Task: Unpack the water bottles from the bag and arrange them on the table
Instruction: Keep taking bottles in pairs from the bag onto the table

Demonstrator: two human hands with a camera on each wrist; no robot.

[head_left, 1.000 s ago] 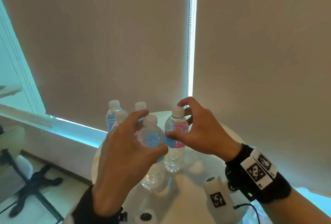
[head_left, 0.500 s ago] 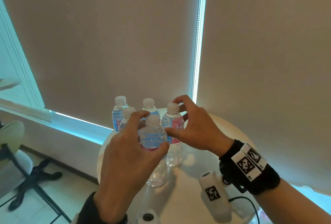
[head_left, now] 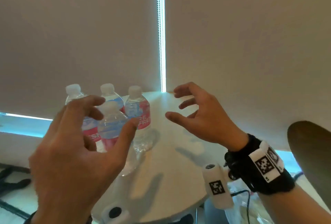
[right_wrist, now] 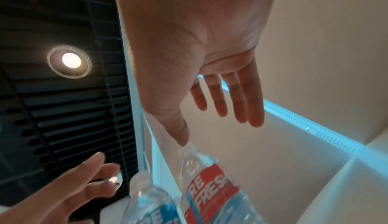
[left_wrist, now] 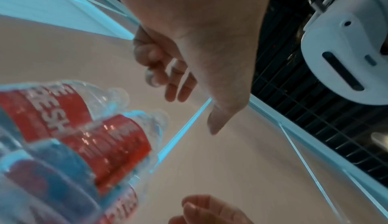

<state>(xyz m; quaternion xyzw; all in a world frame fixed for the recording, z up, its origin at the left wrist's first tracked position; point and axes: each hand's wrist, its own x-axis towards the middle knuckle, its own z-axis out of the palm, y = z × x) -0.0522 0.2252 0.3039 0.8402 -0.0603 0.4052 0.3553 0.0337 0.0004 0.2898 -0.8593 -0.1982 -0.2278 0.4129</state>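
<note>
Several clear water bottles [head_left: 137,114] with white caps and red-and-blue labels stand upright in a tight cluster at the back left of the round white table [head_left: 170,170]. My left hand [head_left: 115,111] hovers in front of the nearest bottle [head_left: 112,125] with spread fingers and holds nothing. To the right of the cluster my right hand [head_left: 172,103] is open and clear of the bottles. The left wrist view shows the left hand [left_wrist: 193,109] open above blurred bottles [left_wrist: 73,128]. In the right wrist view the right hand [right_wrist: 212,128] is open, its thumb just above a bottle [right_wrist: 210,191].
Grey roller blinds [head_left: 232,44] hang right behind the table, with a bright gap between them. A brown chair back [head_left: 308,152] rises at the right. Crinkled clear plastic [head_left: 240,205] lies below the table's front right edge. A dark chair base [head_left: 10,182] stands on the floor at the left.
Both hands have let go of the two front bottles. The right hand has moved off to the right and opened; the left hand has spread its fingers.
</note>
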